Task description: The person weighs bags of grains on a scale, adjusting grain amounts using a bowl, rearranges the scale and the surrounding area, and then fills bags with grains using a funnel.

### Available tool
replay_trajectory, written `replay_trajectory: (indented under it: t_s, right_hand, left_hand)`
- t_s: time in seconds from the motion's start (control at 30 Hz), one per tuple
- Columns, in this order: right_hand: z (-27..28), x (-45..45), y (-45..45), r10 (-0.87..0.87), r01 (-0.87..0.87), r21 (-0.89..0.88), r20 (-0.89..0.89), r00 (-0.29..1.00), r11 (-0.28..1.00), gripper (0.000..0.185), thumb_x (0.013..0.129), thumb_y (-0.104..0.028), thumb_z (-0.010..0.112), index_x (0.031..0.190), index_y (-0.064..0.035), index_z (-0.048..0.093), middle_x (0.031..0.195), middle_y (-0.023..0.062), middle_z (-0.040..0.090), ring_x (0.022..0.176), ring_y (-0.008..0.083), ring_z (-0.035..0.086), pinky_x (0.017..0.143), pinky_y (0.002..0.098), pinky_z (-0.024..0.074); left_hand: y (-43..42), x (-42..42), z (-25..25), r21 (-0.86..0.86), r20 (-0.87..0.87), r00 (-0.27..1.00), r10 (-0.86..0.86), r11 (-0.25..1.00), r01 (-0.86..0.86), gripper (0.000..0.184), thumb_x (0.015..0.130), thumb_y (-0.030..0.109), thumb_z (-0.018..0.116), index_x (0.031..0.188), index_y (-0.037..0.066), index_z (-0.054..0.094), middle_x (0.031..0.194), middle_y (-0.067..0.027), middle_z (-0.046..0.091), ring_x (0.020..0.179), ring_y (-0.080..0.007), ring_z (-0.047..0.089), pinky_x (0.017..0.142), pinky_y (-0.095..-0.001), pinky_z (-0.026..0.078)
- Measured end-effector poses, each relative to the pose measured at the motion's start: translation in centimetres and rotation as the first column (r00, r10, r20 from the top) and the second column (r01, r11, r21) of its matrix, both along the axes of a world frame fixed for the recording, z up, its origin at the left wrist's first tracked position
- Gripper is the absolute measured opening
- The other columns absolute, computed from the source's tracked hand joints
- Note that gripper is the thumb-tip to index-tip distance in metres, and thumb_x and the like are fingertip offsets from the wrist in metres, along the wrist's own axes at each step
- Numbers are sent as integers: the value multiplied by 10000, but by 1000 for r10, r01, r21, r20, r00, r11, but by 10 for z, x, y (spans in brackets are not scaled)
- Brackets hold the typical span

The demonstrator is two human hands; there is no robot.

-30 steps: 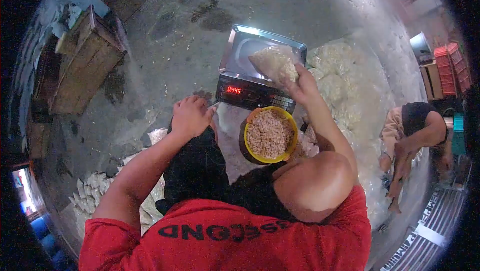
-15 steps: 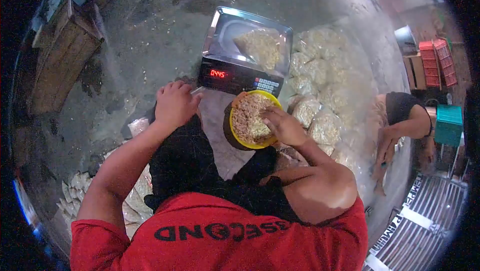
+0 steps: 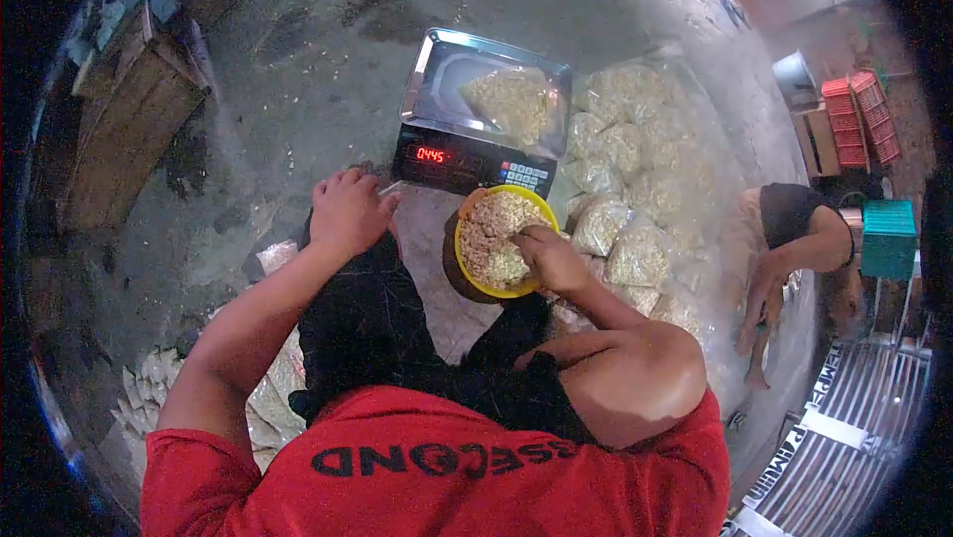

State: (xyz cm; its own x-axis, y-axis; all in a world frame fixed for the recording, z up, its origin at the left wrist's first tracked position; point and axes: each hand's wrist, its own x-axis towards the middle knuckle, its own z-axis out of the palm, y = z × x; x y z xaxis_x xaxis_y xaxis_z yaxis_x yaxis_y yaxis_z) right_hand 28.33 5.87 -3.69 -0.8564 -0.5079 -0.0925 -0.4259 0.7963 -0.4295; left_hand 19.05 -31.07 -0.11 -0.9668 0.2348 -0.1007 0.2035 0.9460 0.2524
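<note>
My right hand (image 3: 552,261) reaches into a yellow-rimmed bowl (image 3: 459,257) of pale beans (image 3: 491,229), its fingers bunched together at the beans' surface; the fingertips are partly hidden. My left hand (image 3: 347,209) rests over my knee with its fingers curled, and a thin pale stick (image 3: 392,188) shows at its fingertips. Just beyond both hands stands a digital scale (image 3: 422,168) with a red display reading 0.445. On its metal pan lies a clear plastic bag of pale beans (image 3: 511,105), tilted to the right side.
Many filled clear bags (image 3: 620,150) lie on the floor right of the scale, and more bags (image 3: 268,418) lie at lower left. A wooden box (image 3: 129,130) stands far left. At right, another person (image 3: 794,229) bends down near a green crate (image 3: 886,239) and red crates (image 3: 859,120).
My right hand has moved slightly down and left within the bowl, its fingers more bunched. My left hand stays in place. The view has shifted slightly; the display still reads 0.445.
</note>
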Motion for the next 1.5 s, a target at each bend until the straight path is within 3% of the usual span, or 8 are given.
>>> replay_trajectory:
  t_s: [0.33,0.53,0.73,0.9,0.97,1.1,1.2,1.5]
  right_hand:
    - [34,1,-13,-76,66,-60,-169,983,996,228,946,-183,698,1138,-60,714,1136,143,705,1002,335,697,855,410,578]
    - [44,3,-5,-60,38,-109,-207,977,993,265,1008,-269,590,1168,-79,685,1208,136,693,1085,344,677,885,455,575]
    - [30,9,-6,-94,96,19,-63,994,995,238,993,-213,630,1175,-79,702,1192,143,705,1057,347,697,876,426,582]
    - [33,3,-1,-41,30,-63,-174,984,998,260,943,-168,653,1186,-81,689,1193,149,702,1068,353,692,874,433,579]
    - [24,5,2,-96,97,35,-16,995,995,282,919,-146,655,1191,-76,684,1178,155,704,1070,354,690,875,436,575]
    - [29,2,2,4,-17,-62,-208,978,998,315,912,-138,648,1219,-73,669,1189,154,700,1076,364,684,877,440,571]
    - [31,3,0,-113,115,87,-17,993,990,344,905,-126,647,1246,-78,658,1235,152,689,1086,371,680,887,442,572]
    - [21,5,5,-45,24,-86,-254,966,996,333,926,-92,645,1259,-76,646,1274,154,677,1066,355,699,860,398,599]
  left_hand:
    - [1,3,-4,17,-22,1000,5,1000,-5,468,948,513,611,1156,114,735,1243,-107,661,1233,-323,585,1069,-524,408]
    - [3,2,2,-10,28,1000,4,1000,-4,483,953,523,606,1162,106,731,1293,-123,645,1265,-324,572,1072,-547,400]
    - [7,1,1,-39,39,999,4,999,-3,479,955,520,606,1172,112,730,1312,-122,640,1275,-327,567,1072,-547,402]
    - [6,1,0,-41,46,999,-4,999,6,485,955,521,605,1190,114,725,1288,-121,645,1276,-327,563,1072,-538,404]
    - [10,0,0,-44,49,999,-13,999,15,490,955,524,605,1197,115,723,1283,-120,646,1275,-325,563,1072,-536,404]
    - [6,1,0,-29,17,1000,2,1000,-1,494,953,529,603,1193,114,722,1286,-118,646,1272,-322,562,1072,-533,403]
    - [7,1,-3,-26,12,1000,-17,1000,18,496,950,533,605,1185,112,723,1281,-116,648,1267,-323,563,1069,-533,403]
    - [8,1,2,-54,31,999,-23,998,25,515,947,534,606,1180,88,718,1300,-121,643,1269,-327,562,1070,-541,401]
